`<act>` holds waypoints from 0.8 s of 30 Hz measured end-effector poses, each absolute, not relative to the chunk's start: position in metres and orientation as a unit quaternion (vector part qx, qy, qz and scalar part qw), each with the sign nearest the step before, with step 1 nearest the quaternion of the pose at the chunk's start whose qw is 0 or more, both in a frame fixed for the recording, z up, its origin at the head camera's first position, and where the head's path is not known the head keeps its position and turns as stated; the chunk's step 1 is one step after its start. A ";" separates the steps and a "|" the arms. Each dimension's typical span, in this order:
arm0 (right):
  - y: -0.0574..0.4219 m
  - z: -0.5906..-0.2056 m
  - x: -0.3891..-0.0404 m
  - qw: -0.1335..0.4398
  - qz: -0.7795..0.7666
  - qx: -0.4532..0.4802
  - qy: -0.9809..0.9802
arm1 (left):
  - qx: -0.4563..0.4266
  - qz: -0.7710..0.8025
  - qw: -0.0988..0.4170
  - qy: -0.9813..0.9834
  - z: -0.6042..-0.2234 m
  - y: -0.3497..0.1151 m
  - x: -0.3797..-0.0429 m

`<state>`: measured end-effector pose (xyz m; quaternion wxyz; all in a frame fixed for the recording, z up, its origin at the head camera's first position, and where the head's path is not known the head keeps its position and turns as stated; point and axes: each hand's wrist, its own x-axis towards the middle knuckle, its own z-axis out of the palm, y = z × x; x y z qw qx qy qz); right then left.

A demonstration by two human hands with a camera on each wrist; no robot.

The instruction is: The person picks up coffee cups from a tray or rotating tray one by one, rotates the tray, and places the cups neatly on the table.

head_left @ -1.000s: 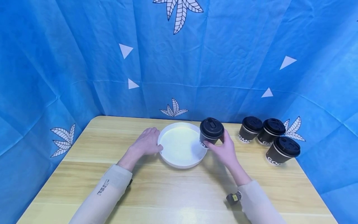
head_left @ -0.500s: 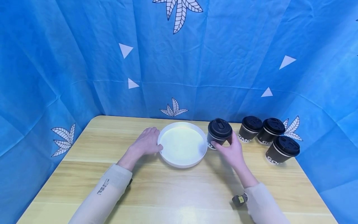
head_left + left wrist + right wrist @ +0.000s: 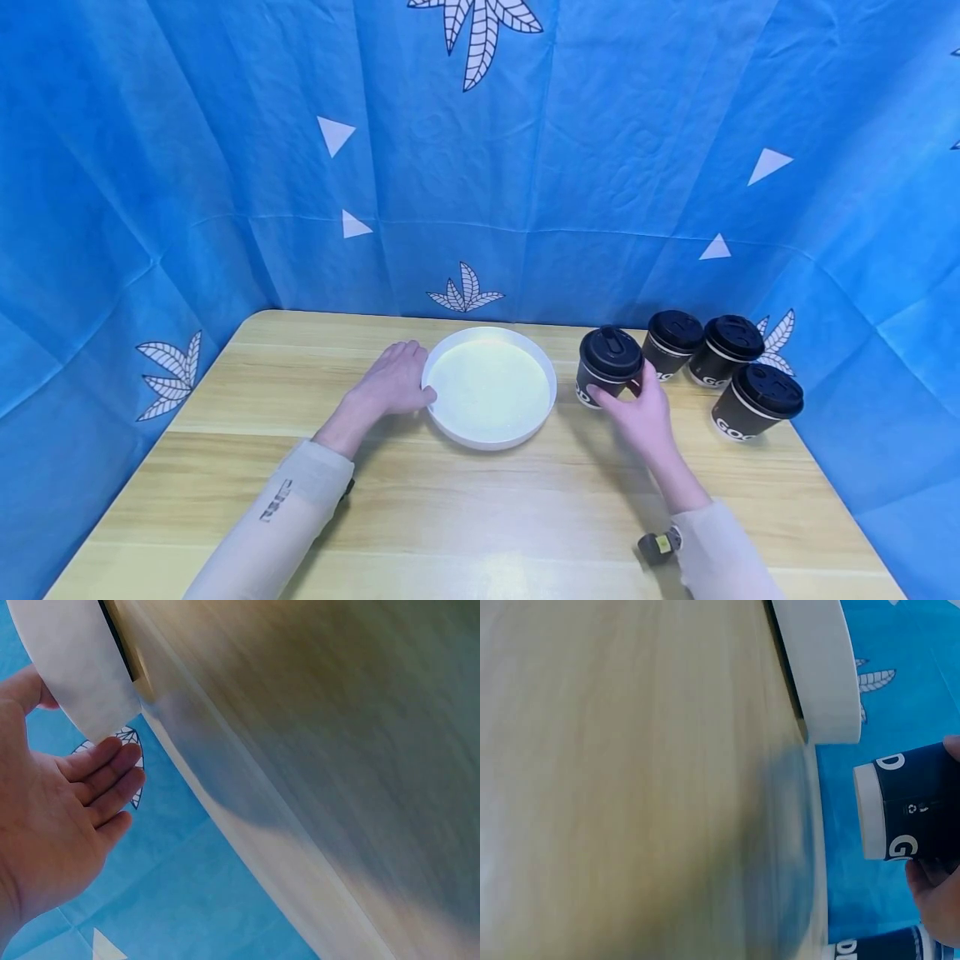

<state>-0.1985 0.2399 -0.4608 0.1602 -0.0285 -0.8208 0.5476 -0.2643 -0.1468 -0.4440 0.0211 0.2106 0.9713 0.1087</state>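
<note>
My right hand [image 3: 641,412] grips a black paper coffee cup [image 3: 596,390] with a black lid, thumb on the near side, the other fingers mostly hidden behind it. In the right wrist view the base of this coffee cup [image 3: 922,806] appears slightly above the table; it stays upright, just right of the round white tray [image 3: 489,446]. My left hand [image 3: 393,379] rests against the tray's left side. The left wrist view shows the fingers of that left hand [image 3: 56,795] loosely extended, fingertips by the wall of the tray [image 3: 82,667], thumb partly hidden behind it.
Three more lidded cups stand at the right: a back-left cup [image 3: 667,354] close to the held one, a middle cup [image 3: 712,367] and a front-right cup [image 3: 742,417]. The wooden table [image 3: 465,517] meets a blue patterned curtain [image 3: 450,167] behind.
My right hand has carried the coffee cup rightward and slightly nearer, from over the tray's right rim to beside it. My left hand and the tray have stayed in place.
</note>
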 end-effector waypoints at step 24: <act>0.279 -0.470 -0.189 0.144 0.540 -0.121 -0.820 | 0.203 0.108 0.030 0.973 -0.446 -0.147 -0.268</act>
